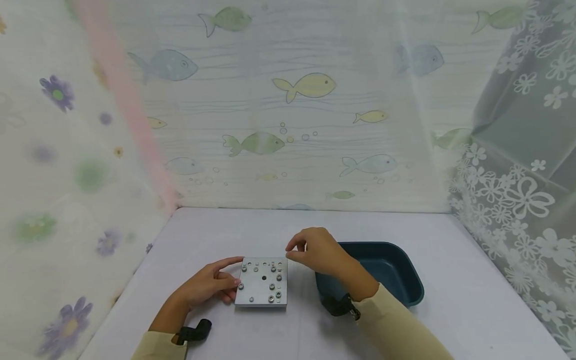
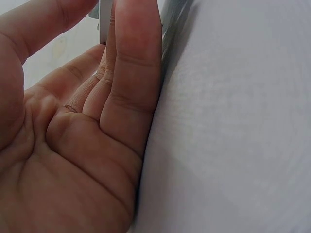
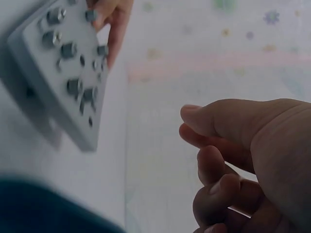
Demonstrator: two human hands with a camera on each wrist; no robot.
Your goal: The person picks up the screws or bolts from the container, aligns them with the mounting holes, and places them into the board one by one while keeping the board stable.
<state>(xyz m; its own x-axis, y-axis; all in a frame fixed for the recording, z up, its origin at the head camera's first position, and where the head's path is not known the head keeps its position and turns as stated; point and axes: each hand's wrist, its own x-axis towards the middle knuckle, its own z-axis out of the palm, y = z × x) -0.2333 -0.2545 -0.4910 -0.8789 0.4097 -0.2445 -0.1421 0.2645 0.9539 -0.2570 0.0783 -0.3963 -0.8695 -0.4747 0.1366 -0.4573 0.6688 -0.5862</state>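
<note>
A square silver metal plate (image 1: pixel 256 287) lies on the white table, with several socket-head screws (image 1: pixel 272 286) standing in it and a dark hole near its middle. My left hand (image 1: pixel 207 285) holds the plate's left side, index finger at the far corner and thumb at the edge. In the left wrist view, the palm (image 2: pixel 82 160) faces the camera and only a sliver of the plate (image 2: pixel 103 22) shows. Above and right of the plate's far right corner hovers my right hand (image 1: pixel 321 250). Its fingers are loosely bent, thumb and index tips close together (image 3: pixel 228 121), nothing visible between them.
A dark blue tray (image 1: pixel 416 280) stands right of the plate, partly hidden under my right forearm. The white table (image 1: pixel 225 227) ends at a fish-patterned curtain (image 1: pixel 310 150) behind. Patterned sheets hang at left and right.
</note>
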